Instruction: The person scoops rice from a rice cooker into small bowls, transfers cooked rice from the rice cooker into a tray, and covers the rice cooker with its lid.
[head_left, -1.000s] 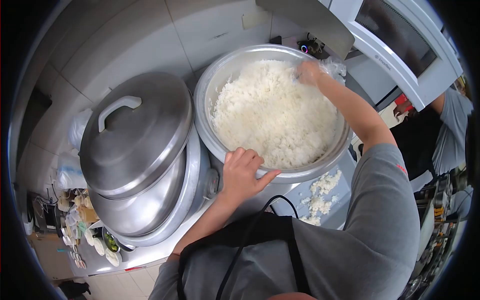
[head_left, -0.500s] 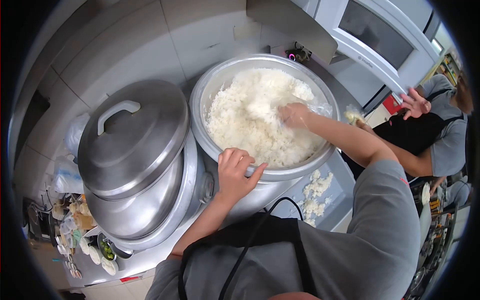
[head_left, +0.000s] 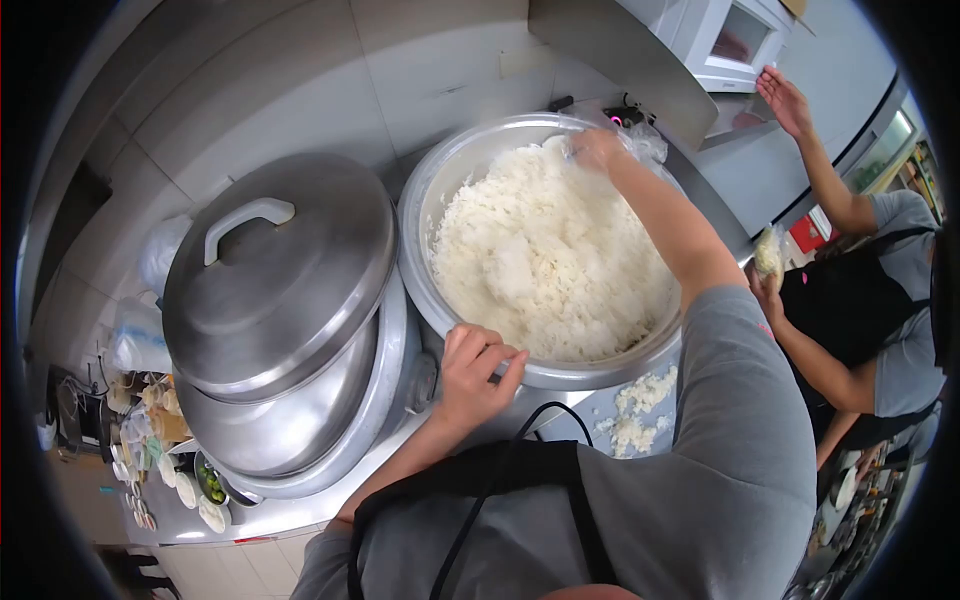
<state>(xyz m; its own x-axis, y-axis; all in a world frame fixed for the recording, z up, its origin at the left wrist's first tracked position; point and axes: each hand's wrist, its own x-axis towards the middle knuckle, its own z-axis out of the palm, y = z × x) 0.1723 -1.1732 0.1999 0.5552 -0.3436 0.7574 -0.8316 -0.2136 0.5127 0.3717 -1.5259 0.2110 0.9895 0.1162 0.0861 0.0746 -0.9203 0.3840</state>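
A large round metal pot [head_left: 425, 275] full of steaming white rice [head_left: 560, 260] stands in front of me. My left hand [head_left: 475, 372] grips its near rim, fingers curled over the edge. At the far right side of the pot, my right hand [head_left: 603, 148] is closed and blurred by motion. A pale bit of something shows beside its fingers, over the rice's edge; I cannot make out what it is. Clear plastic [head_left: 648, 143] lies just behind that hand, outside the rim.
Left of the pot is another big metal vessel with tilted lids [head_left: 285, 290]. A grey tray [head_left: 590, 425] below holds spilled rice clumps [head_left: 640, 400]. At the right, a co-worker [head_left: 850, 300] holds a wrapped roll-like item [head_left: 769, 252] and reaches toward a white microwave [head_left: 740, 45].
My right hand has moved from the rice's middle to the pot's far right edge. My left hand stays on the rim. The co-worker has raised a hand, and the microwave door has swung toward shut.
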